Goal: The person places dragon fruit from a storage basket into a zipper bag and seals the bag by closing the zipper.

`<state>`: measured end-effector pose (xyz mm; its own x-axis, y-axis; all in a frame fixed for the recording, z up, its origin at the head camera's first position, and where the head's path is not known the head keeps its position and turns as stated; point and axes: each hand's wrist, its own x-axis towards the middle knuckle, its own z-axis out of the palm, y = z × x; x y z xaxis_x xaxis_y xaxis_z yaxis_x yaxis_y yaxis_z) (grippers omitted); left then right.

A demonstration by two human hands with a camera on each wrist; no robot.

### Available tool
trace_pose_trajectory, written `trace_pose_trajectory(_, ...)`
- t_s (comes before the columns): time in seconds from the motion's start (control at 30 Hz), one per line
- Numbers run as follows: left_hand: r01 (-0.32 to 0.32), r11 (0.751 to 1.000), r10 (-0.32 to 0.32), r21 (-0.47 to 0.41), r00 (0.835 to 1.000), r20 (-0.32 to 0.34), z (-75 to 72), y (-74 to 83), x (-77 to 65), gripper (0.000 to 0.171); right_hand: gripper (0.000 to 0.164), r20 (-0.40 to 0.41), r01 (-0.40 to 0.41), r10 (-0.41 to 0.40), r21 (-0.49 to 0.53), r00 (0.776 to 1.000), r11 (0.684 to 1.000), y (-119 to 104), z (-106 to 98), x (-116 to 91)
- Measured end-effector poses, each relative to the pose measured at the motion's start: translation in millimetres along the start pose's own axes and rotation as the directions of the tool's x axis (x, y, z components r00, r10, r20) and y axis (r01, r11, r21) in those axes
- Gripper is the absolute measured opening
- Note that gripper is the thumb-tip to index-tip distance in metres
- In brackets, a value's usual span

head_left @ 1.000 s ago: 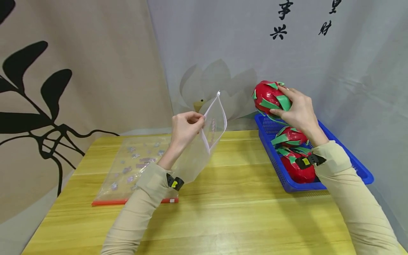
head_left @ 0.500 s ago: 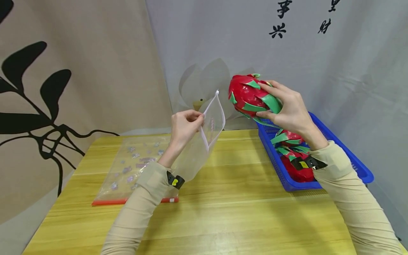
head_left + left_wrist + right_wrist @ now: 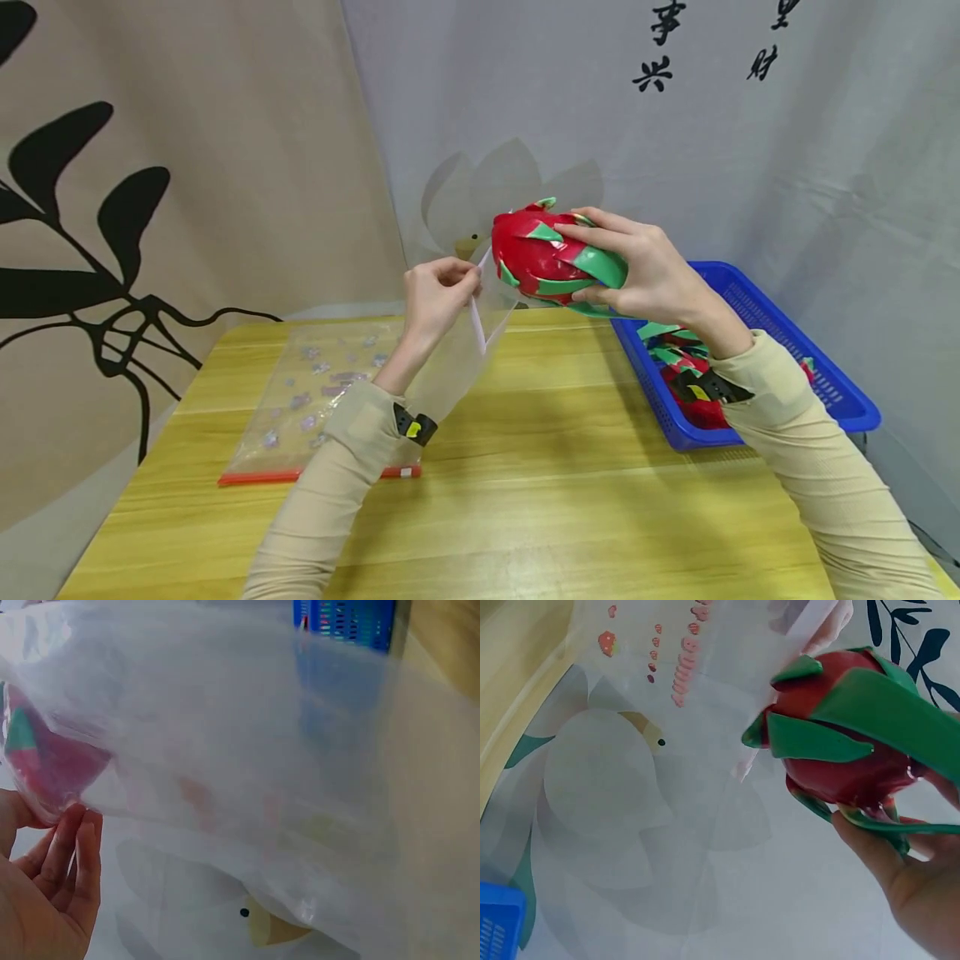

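"What are the hands holding?"

"The right hand [image 3: 652, 271] grips a dragon fruit [image 3: 543, 258], fingers over its upper side and thumb beneath; the left hand [image 3: 435, 304] pinches the edge of a frosted bag [image 3: 457, 375] between thumb and fingers."

"And the surfaces?"

"The fruit is a glossy red oval with smooth, flat green flaps that taper to points; the bag is thin, cloudy film with a pale lilac zip edge, and the right wrist view shows small pink and red prints on it; the flat bag [image 3: 300, 400] on the wood-grained table [image 3: 540, 517] is clear, shiny and purple-printed, with a red zip strip; the basket [image 3: 742, 296] is blue with perforated walls."

"What is hard to make out?"

"The right forearm covers part of the red and green fruits in the basket, so I can't count them; the left wrist view cuts off the left hand and blurs the fruit's red and green through the film."

"Where is the held fruit, exactly?"

"In front of the right palm, its far end at the bag's mouth; I can't tell whether it is inside."
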<state>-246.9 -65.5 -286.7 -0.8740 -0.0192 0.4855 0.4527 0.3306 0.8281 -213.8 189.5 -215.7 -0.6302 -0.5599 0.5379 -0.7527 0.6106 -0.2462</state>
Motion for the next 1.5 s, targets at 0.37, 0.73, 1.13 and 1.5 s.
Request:
trace_pose_trajectory(0.37, -0.026, 0.999, 0.026, 0.025, 0.999, -0.028, -2.0, 1.5, -0.9, 0.015, 0.069, 0.199, 0.031, -0.01, -0.1, 0.98, 0.994, -12, -1, 1)
trace_pose_trajectory(0.73, -0.004, 0.999, 0.003, -0.052, 1.0, -0.005, -2.9, 4.8, -4.1, 0.015, 0.068, 0.241, 0.066, -0.029, -0.146, 0.97, 0.987, -20, 12, -1)
trace_pose_trajectory(1.13, -0.02, 0.997, 0.021, -0.078, 1.0, 0.01, -4.0, 6.2, -6.7, 0.015, 0.067, 0.207, 0.162, -0.121, -0.196, 0.971, 0.967, -23, 22, -1)
trace_pose_trajectory(1.5, -0.031, 0.983, 0.042, -0.182, 0.997, 0.057, -3.8, 11.4, -6.2, 0.016, 0.063, 0.27, 0.266, -0.188, -0.294, 0.944, 0.918, -34, 25, 0)
